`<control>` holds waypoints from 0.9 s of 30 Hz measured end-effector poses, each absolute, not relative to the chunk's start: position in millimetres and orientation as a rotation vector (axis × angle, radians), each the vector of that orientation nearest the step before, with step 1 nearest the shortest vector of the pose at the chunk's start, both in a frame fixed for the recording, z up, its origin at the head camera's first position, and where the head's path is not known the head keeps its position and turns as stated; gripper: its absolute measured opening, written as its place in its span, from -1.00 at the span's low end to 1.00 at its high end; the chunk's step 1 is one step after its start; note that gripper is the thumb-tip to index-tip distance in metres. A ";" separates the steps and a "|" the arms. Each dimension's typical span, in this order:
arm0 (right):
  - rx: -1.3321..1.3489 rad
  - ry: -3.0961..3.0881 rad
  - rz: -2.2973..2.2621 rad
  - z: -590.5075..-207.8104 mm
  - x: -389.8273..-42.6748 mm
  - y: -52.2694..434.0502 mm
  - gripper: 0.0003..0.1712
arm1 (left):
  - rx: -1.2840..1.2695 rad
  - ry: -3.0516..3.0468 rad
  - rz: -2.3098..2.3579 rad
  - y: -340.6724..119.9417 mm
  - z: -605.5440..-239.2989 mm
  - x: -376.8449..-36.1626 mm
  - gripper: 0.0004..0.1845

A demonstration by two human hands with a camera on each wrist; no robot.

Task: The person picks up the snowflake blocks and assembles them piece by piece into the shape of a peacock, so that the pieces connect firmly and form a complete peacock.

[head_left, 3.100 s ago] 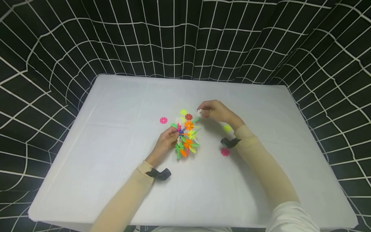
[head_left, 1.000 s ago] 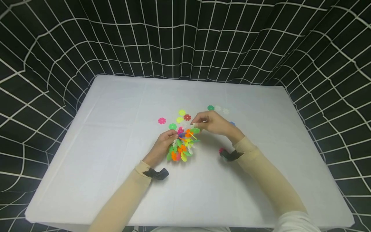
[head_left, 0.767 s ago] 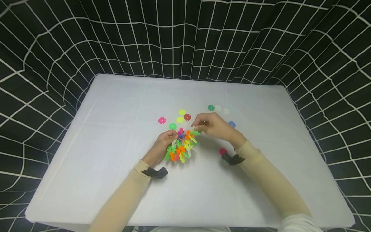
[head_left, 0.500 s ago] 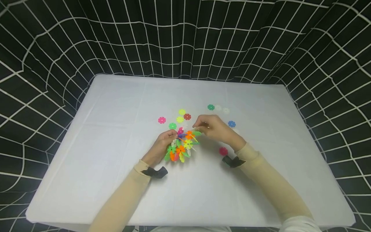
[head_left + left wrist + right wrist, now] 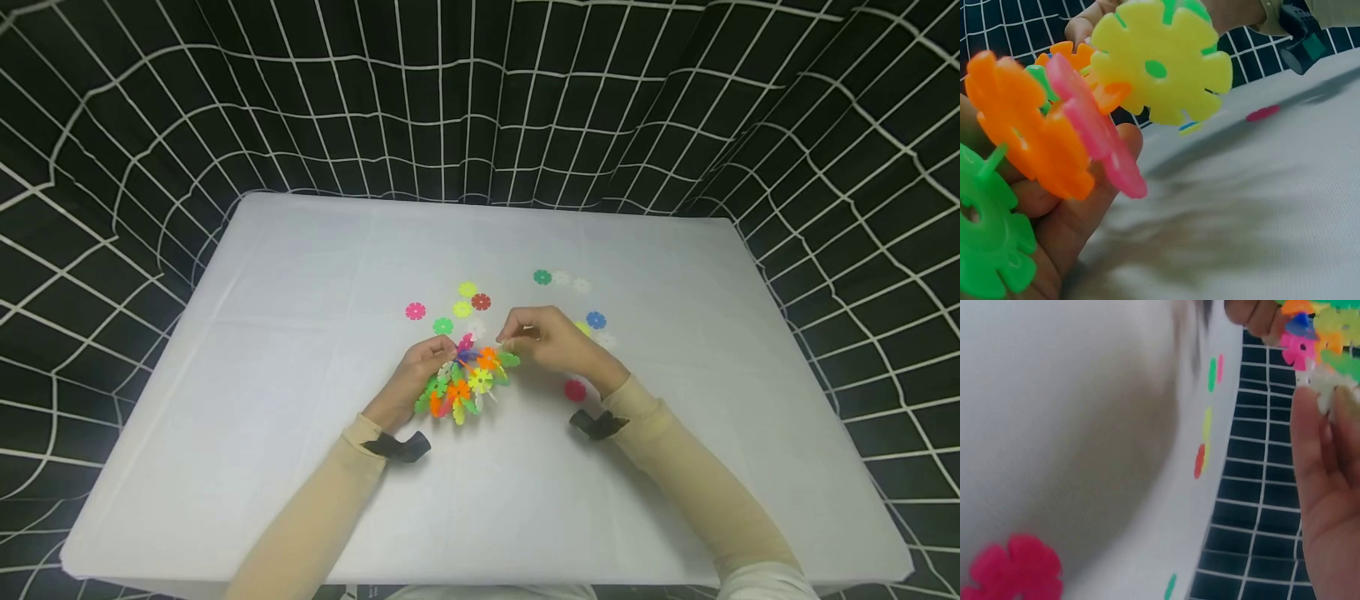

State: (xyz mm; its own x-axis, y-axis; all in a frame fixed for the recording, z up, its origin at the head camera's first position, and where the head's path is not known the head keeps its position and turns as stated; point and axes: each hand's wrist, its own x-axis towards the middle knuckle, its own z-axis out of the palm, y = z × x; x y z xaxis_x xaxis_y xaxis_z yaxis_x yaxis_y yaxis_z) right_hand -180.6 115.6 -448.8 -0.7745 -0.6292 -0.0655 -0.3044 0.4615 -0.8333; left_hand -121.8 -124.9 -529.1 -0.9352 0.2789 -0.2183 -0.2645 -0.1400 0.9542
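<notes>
Fingers of the left hand (image 5: pixel 420 372) curl round the multicoloured cluster of interlocked plastic snowflake discs (image 5: pixel 463 380), gripping its left side; in the left wrist view the cluster's orange, pink and green discs rest against the palm and thumb. Right hand (image 5: pixel 551 340) pinches a small white plastic snowflake disc (image 5: pixel 1324 387) between thumb and fingertips, pressed at the cluster's upper right edge. Versus half a second ago, the cluster sits slightly lower and further left, both hands shifted with it, and a yellow-green disc now shows just beyond the right hand. No containers in view; loose discs lie flat on the white cloth-covered table (image 5: pixel 300 467): pink disc (image 5: pixel 415 312), green disc (image 5: pixel 442 326), yellow discs (image 5: pixel 465 298), dark red disc (image 5: pixel 481 302) beyond the cluster, teal disc (image 5: pixel 542 277) and blue disc (image 5: pixel 596 320) further right, magenta disc (image 5: pixel 574 390) beside the right wrist. Cluster is held just above the table centre, between both hands.
</notes>
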 end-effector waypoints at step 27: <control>-0.624 2.409 -1.130 -448.6 -179.2 96.8 -0.25 | -0.034 1.815 2.307 -116.2 -525.4 -120.9 -0.92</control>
